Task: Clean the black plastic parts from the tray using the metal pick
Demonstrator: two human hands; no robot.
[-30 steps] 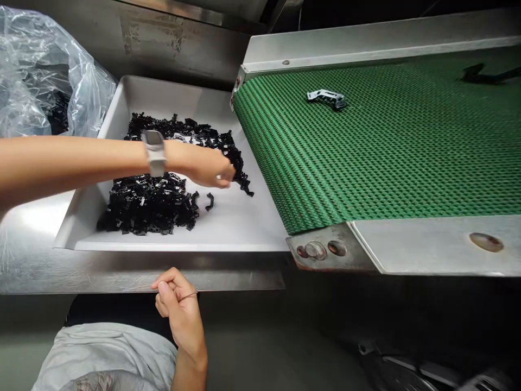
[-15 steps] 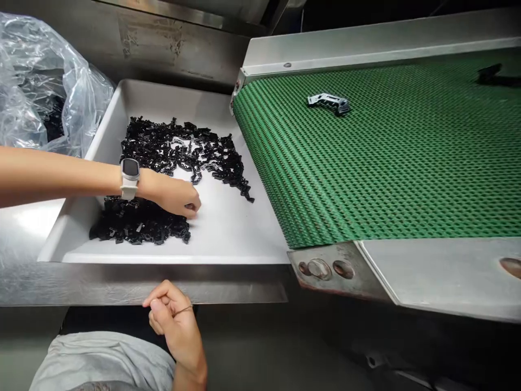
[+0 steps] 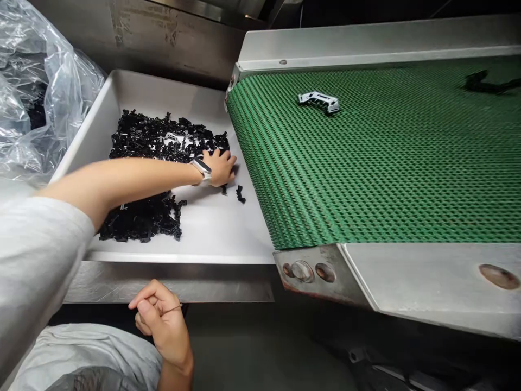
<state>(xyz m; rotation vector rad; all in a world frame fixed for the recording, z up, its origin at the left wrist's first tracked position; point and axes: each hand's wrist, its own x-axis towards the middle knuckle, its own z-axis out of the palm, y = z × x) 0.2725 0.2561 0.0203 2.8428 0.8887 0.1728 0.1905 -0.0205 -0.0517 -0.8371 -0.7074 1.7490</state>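
My left hand (image 3: 220,167), with a watch (image 3: 202,168) on its wrist, lies palm down with fingers spread on small black plastic parts (image 3: 140,217) in a white tray (image 3: 220,239). Its palm side is hidden. Beside its fingertips, one loose black part (image 3: 240,194) lies on the tray floor. My right hand (image 3: 163,320) is held in front of the tray's near edge, fingers curled and thumb against them. Nothing shows in it.
To the right, a green textured conveyor belt (image 3: 366,163) adjoins the tray. A white-and-black bracket-like part (image 3: 319,101) and a dark part (image 3: 490,83) lie on it. A clear plastic bag (image 3: 65,70) with black contents stands at the left. A metal ledge (image 3: 171,282) runs below the tray.
My left hand has moved right and away from me across the tray, its fingers spreading. Some black parts have shifted with it. The view has turned slightly; my right hand keeps its pose.
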